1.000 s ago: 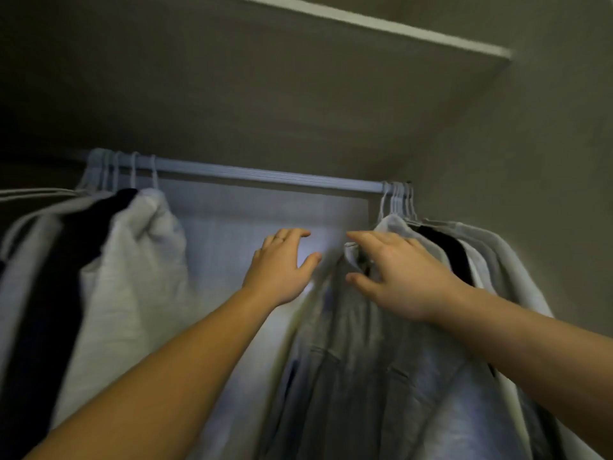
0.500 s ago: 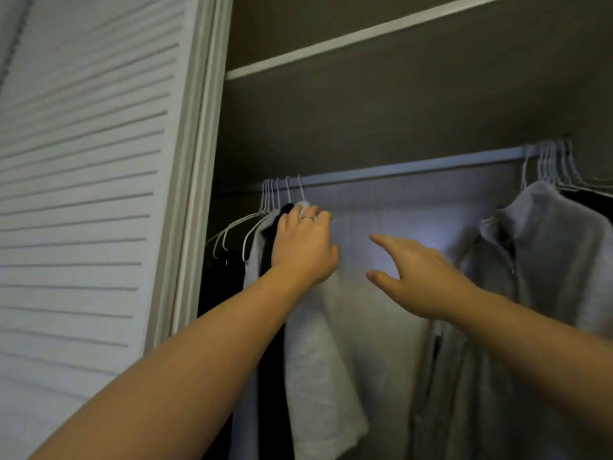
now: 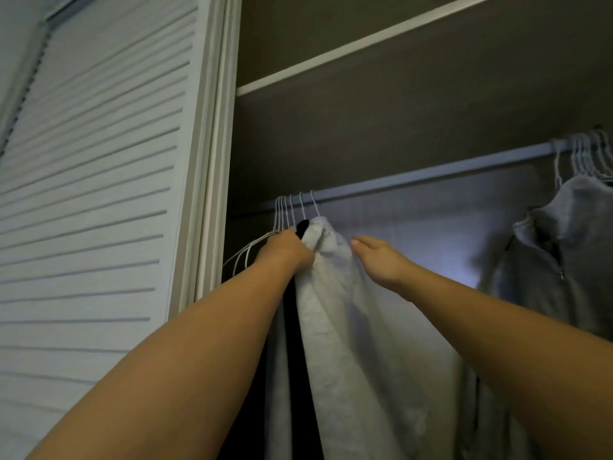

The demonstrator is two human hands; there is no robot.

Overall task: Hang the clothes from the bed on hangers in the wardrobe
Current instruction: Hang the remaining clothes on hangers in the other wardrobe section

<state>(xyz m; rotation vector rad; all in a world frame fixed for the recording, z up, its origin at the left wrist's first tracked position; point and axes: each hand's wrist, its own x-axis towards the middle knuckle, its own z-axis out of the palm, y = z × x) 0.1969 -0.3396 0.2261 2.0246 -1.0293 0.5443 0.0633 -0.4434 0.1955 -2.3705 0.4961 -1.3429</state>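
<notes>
A grey rail (image 3: 431,175) crosses the wardrobe. At its left end hang several white wire hangers (image 3: 247,255), some bare, then a black garment (image 3: 302,226) and a white garment (image 3: 335,313). My left hand (image 3: 285,252) is pushed in at the white garment's left shoulder, beside the bare hangers; its fingers are hidden in the cloth. My right hand (image 3: 381,260) lies with straight fingers against the white garment's right side. A grey zip jacket (image 3: 564,247) hangs at the rail's right end.
A white louvred door (image 3: 99,194) stands open on the left, its frame close to the bare hangers. A shelf (image 3: 365,38) runs above the rail. Between the white garment and the grey jacket the rail is bare.
The view swung from the grey jacket to the rail's left end. Both hands left the jacket; the left moved into the left cluster of hangers, the right came up against the white garment.
</notes>
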